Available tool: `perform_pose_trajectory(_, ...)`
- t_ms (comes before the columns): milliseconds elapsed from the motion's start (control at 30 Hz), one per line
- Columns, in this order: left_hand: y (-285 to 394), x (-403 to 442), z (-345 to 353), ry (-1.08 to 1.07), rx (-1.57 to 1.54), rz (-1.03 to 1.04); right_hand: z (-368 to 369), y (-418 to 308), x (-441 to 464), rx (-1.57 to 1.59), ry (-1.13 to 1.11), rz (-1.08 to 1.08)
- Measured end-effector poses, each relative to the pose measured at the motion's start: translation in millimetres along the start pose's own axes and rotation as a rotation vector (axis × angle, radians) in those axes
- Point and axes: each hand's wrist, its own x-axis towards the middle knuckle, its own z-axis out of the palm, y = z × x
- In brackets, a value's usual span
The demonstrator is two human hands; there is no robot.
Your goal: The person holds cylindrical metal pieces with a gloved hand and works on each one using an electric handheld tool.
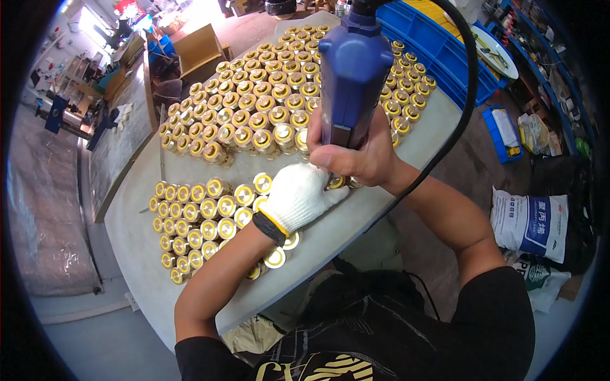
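Note:
My right hand (356, 149), bare, is wrapped around a blue corded power tool (356, 70), which stands roughly upright over the table. Its lower end is hidden behind my hand. Just below it, my left hand (302, 197) wears a white knitted glove with a dark cuff. Its thumb and fingers close around a brass-coloured cylinder (337, 182), seen only in part beneath the tool. To the left of the glove stand rows of brass-and-silver cylinders with yellow rings (198, 192). A larger group of similar cylinders with raised centres (259, 120) fills the far part of the table.
The grey table (143, 228) has rounded edges. A black cable (469, 95) loops from the tool along my right side. Blue crates (419, 38) stand beyond the table at right, and white printed sacks (530, 222) lie beside me. A workbench (121, 140) is at left.

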Motion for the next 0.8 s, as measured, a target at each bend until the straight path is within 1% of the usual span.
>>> perform_pose_trajectory(133, -4, -2, 5, 0.035, -0.049, 0.011, 6, -2, -6, 0.05, 0.054, 0.019)
perform_pose_trajectory(200, -7, -3, 7, 0.046, -0.127, -0.001, 7, -1, -9, 0.006, 0.07, 0.011)
perform_pose_trajectory(333, -7, 0, 10, 0.057, -0.154, 0.005, 13, 1, -10, -0.056, 0.13, -0.046)
perform_pose_trajectory(400, -10, 0, 15, 0.101, -0.136, 0.061, 17, 0, -10, -0.079, 0.2, -0.058)
perform_pose_trajectory(433, -12, 0, 19, 0.099, -0.136, 0.06, 23, -2, -10, -0.078, 0.201, -0.057)
perform_pose_trajectory(500, -13, 0, 24, 0.146, -0.13, 0.078, 37, -7, -11, -0.021, 0.419, -0.085)
perform_pose_trajectory(533, -14, 0, 25, 0.145, -0.133, 0.076, 41, -5, -13, 0.065, 0.46, -0.062)
perform_pose_trajectory(567, -11, 1, 20, 0.122, -0.148, 0.057, 41, -2, -16, 0.065, 0.458, -0.059)
perform_pose_trajectory(633, -10, 1, 16, 0.1, -0.161, 0.034, 41, 2, -20, -0.035, 0.485, -0.083)
perform_pose_trajectory(667, -10, 1, 17, 0.093, -0.161, 0.031, 40, 2, -20, -0.105, 0.49, -0.13)
perform_pose_trajectory(733, -8, 2, 15, 0.088, -0.161, 0.037, 41, 2, -16, -0.083, 0.517, -0.112)
perform_pose_trajectory(767, -5, 1, 9, 0.036, -0.114, 0.024, 41, 3, -13, -0.058, 0.539, -0.092)
perform_pose_trajectory(800, -1, 1, 2, -0.013, -0.064, 0.013, 29, 3, -13, -0.176, 0.454, -0.066)
